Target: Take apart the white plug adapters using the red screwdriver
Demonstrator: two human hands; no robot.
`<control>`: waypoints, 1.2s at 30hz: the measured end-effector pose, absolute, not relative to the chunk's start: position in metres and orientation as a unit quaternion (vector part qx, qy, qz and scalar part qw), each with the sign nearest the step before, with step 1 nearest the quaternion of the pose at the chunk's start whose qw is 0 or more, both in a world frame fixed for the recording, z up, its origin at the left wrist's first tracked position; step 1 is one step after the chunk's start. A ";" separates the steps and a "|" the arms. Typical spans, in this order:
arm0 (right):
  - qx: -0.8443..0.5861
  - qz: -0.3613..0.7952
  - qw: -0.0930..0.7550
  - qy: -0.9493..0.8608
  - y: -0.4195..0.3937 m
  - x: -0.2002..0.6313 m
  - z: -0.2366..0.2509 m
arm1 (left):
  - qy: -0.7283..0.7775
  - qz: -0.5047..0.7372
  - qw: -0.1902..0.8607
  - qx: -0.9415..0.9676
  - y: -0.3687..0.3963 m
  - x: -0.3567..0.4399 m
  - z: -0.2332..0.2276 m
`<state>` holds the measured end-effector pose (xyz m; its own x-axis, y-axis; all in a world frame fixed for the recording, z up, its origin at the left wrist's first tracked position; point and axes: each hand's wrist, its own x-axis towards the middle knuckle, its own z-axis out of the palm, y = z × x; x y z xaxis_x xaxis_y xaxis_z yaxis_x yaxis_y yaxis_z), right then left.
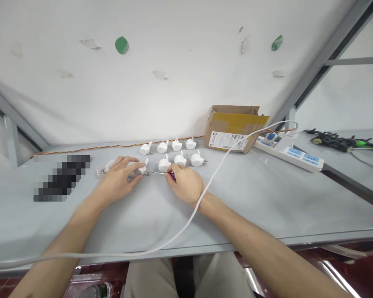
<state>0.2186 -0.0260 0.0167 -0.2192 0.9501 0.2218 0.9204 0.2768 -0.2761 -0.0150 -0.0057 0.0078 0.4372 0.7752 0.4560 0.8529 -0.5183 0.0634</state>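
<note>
Under left hand [119, 180]: white plug [142, 169] | screwdriver [161, 173] in right hand [185, 182]

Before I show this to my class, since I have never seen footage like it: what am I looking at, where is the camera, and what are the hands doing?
This is one picture from a camera worn on a person's head, looking down at their own bare hands over a grey table. The left hand rests on a small white plug part. The right hand pinches a thin screwdriver whose tip points at that part. Behind them lie two rows of similar white plugs. A white cable crosses the right wrist. Farther back sit a cardboard box and a power strip.
</note>
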 end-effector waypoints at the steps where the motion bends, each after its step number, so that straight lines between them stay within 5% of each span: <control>1: -0.599 0.042 0.175 -0.780 -0.026 0.219 0.016 | -0.480 -0.220 0.095 -0.844 -0.007 -0.013 0.008; 17: -0.592 0.050 0.191 -0.781 -0.027 0.219 0.017 | -0.477 -0.183 0.184 -0.840 -0.010 0.014 0.002; 36: -0.618 0.040 0.214 -0.756 -0.027 0.220 0.021 | -0.489 -0.199 0.153 -0.836 -0.009 0.011 0.001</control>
<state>0.2199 -0.0271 0.0210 -0.1452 0.9506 0.2743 0.9166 0.2336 -0.3244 0.0115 -0.0086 0.0008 0.4436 0.7558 0.4816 0.8775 -0.4756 -0.0620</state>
